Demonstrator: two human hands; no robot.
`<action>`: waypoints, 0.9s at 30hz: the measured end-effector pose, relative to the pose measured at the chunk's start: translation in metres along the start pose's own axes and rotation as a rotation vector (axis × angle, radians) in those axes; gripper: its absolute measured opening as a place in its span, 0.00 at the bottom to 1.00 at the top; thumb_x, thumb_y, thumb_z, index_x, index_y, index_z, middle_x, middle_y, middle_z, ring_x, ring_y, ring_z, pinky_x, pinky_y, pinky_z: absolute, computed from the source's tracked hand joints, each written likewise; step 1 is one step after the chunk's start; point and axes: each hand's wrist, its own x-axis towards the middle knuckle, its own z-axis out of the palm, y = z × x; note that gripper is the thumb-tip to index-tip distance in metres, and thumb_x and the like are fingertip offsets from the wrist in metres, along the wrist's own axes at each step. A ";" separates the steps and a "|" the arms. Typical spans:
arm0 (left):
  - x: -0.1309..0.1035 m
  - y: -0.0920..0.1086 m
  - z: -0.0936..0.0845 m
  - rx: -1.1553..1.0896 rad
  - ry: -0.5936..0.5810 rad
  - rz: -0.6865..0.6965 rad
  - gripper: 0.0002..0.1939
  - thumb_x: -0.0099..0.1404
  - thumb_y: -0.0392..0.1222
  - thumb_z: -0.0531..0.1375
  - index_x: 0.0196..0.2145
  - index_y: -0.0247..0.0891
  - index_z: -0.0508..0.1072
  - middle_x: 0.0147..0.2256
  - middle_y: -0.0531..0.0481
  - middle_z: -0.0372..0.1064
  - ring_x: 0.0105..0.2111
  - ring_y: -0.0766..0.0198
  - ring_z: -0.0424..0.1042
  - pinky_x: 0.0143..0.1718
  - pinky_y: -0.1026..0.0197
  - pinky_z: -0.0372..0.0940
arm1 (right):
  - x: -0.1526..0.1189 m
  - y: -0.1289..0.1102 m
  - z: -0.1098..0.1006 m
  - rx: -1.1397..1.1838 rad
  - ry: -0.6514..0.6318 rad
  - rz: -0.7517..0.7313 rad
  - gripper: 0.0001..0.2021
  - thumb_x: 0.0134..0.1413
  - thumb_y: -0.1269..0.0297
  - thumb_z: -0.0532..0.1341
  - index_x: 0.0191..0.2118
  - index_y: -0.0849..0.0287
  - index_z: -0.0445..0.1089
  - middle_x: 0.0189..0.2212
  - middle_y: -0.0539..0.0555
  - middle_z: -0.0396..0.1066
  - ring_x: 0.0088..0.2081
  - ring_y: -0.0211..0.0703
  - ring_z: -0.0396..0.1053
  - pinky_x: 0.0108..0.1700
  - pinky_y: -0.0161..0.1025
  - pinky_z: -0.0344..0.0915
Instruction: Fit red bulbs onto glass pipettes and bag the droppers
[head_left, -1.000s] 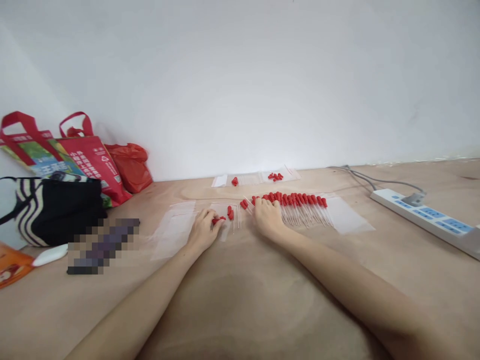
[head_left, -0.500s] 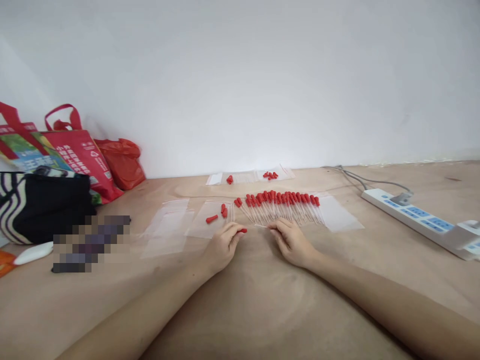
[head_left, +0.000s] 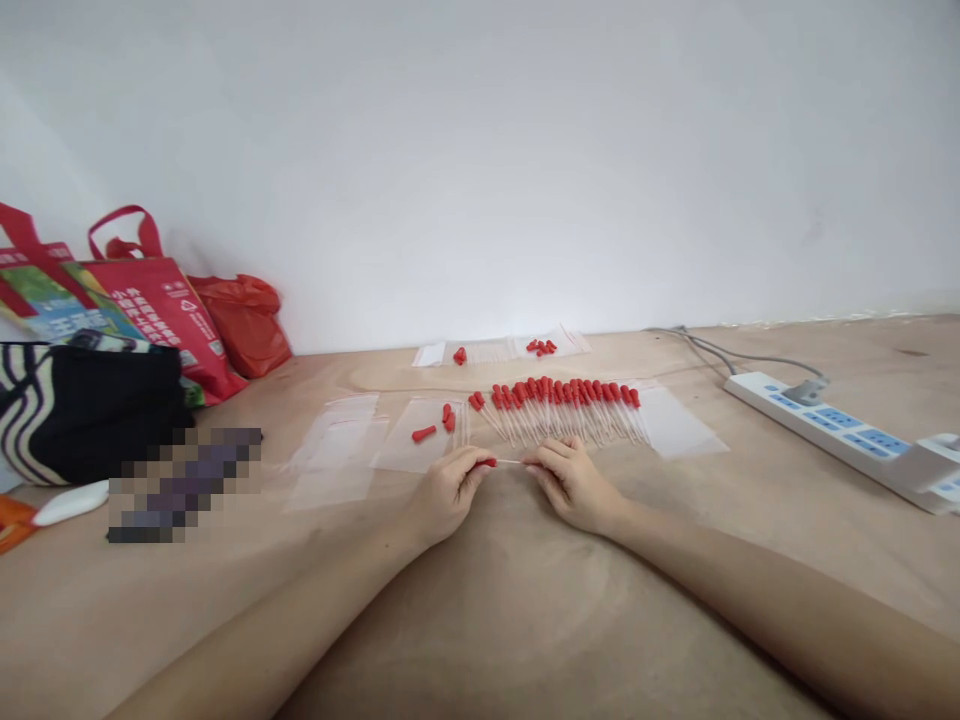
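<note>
Left hand (head_left: 448, 492) is pinching a red bulb (head_left: 489, 462) between thumb and fingers, while the right hand (head_left: 574, 485) is gripping a thin clear tube (head_left: 510, 461) with its fingertips closed. Bulb and tube are pointing at each other above the wooden table (head_left: 525, 620), their ends meeting; whether the tube is going inside, I cannot tell. Beyond them, red-topped tubes (head_left: 546, 388) are lying in a row, and loose red bulbs (head_left: 424, 434) are resting at a clear plastic bag (head_left: 401, 450). White Chinese characters (head_left: 142, 312) are running across a red shopping bag (head_left: 169, 335), too small for sure reading; pale lettering (head_left: 67, 322) is marking the blue-green bag (head_left: 30, 290) beside it.
</note>
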 end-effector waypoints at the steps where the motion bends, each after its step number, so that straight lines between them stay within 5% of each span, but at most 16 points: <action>1: 0.000 -0.001 0.000 -0.001 -0.002 -0.005 0.08 0.63 0.37 0.48 0.35 0.37 0.67 0.31 0.49 0.69 0.32 0.65 0.68 0.34 0.63 0.62 | 0.000 0.000 0.000 0.001 -0.005 -0.002 0.09 0.56 0.70 0.48 0.36 0.59 0.65 0.30 0.52 0.67 0.32 0.36 0.63 0.39 0.38 0.51; 27: -0.004 0.003 0.003 0.158 -0.110 0.171 0.11 0.64 0.38 0.47 0.32 0.35 0.67 0.28 0.48 0.67 0.28 0.66 0.67 0.31 0.65 0.62 | -0.001 -0.007 -0.007 -0.145 -0.081 -0.075 0.12 0.53 0.70 0.48 0.30 0.59 0.68 0.24 0.51 0.68 0.25 0.35 0.57 0.34 0.39 0.42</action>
